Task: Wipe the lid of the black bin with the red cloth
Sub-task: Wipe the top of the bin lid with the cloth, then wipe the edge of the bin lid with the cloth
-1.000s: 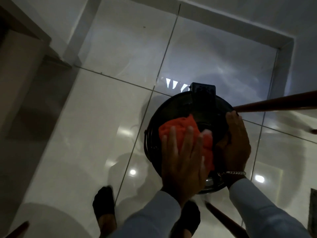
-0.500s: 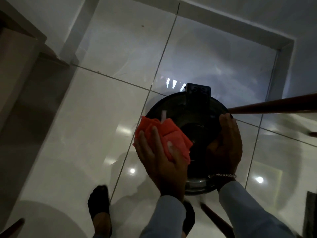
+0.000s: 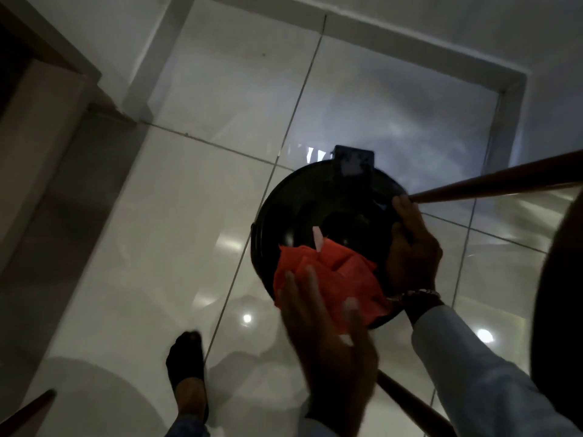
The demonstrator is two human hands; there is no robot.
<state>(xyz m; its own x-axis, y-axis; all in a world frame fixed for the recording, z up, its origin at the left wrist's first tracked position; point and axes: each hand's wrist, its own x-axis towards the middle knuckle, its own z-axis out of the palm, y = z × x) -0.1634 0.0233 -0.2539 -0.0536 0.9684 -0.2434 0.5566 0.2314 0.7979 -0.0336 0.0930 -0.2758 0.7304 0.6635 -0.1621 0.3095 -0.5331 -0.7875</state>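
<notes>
A round black bin stands on the tiled floor, seen from above, with its glossy black lid (image 3: 299, 203) and a square hinge tab at the far edge. The red cloth (image 3: 337, 279) lies bunched on the near part of the lid, with a pale tag sticking up from it. My left hand (image 3: 325, 339) presses flat on the cloth's near side, blurred by motion. My right hand (image 3: 410, 247) clasps the right rim of the lid, a bracelet on its wrist.
Glossy white floor tiles (image 3: 176, 234) surround the bin. A brown wooden pole (image 3: 492, 182) crosses the right side just behind my right hand, another (image 3: 410, 402) slants below my arms. My socked foot (image 3: 186, 367) stands left of the bin. A white wall skirting runs along the far edge.
My left hand has swept the red cloth from the lid's middle to its left edge and then to the near edge. My right hand stays on the right rim.
</notes>
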